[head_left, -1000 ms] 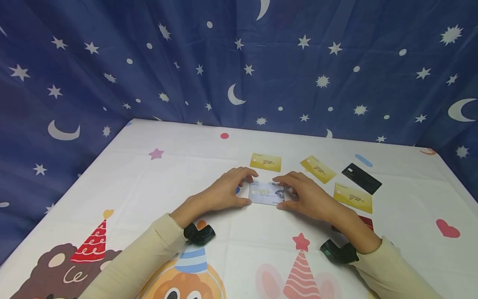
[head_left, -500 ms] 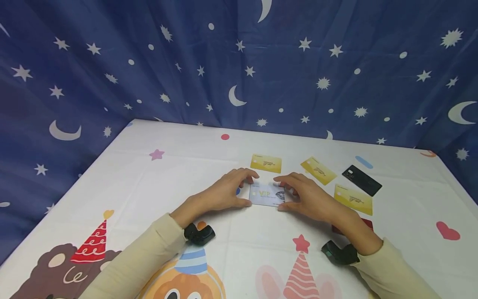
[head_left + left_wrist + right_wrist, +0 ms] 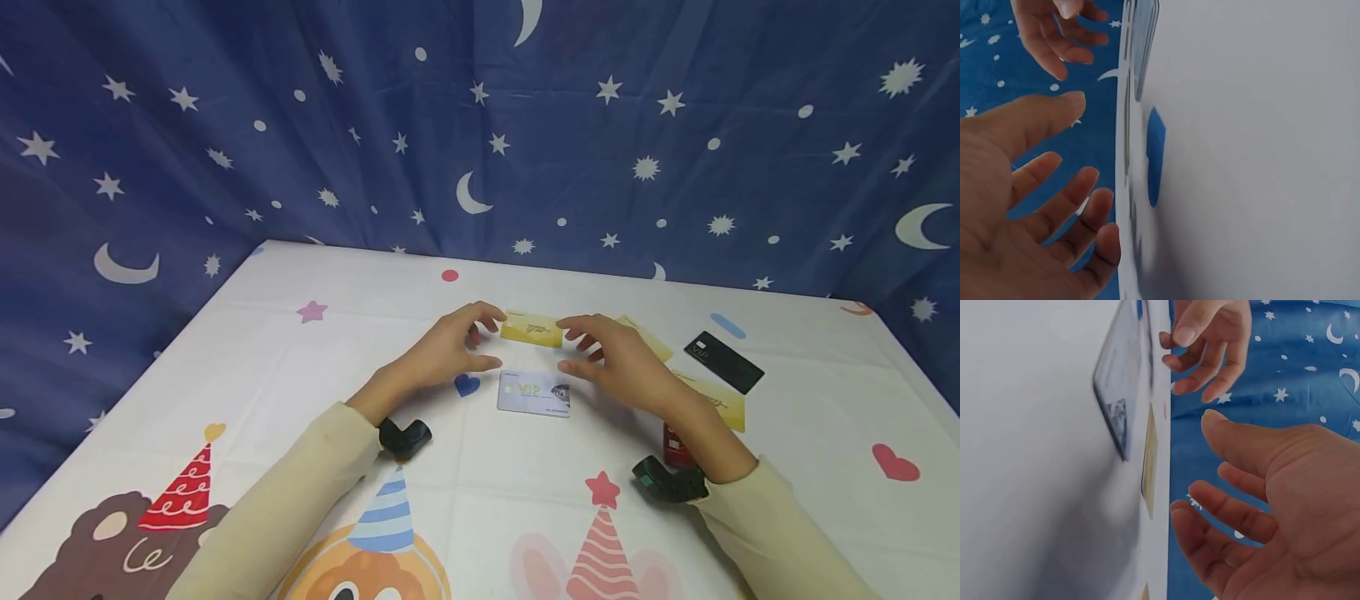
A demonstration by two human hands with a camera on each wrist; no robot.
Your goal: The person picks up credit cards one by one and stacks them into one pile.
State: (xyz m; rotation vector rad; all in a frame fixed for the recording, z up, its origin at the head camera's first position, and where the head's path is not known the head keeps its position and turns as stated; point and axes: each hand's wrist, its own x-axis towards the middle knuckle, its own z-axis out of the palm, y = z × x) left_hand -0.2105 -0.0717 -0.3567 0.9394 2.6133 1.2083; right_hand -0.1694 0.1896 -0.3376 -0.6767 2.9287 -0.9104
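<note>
A silver VIP card (image 3: 534, 394) lies flat on the white tablecloth, just in front of both hands. Behind it lies a gold card (image 3: 532, 328), between the fingertips of the two hands in the head view. My left hand (image 3: 442, 348) is raised over the cloth at the left, its fingers loosely bent with nothing in them. Opposite it, my right hand (image 3: 626, 362) is held the same way, thumb and fingers apart and holding nothing. In the right wrist view the silver card (image 3: 1121, 381) and a gold card (image 3: 1149, 464) both lie away from the fingers.
To the right lie a black VIP card (image 3: 723, 362), a second gold card (image 3: 649, 340) and a third gold card (image 3: 727, 405), partly hidden by the right hand and arm. A red card (image 3: 674, 450) shows beneath the right wrist. A starry blue curtain (image 3: 375, 125) hangs behind the table.
Both hands have let go of the silver card and moved away from me, up toward the gold card behind it. The silver card stays where it was.
</note>
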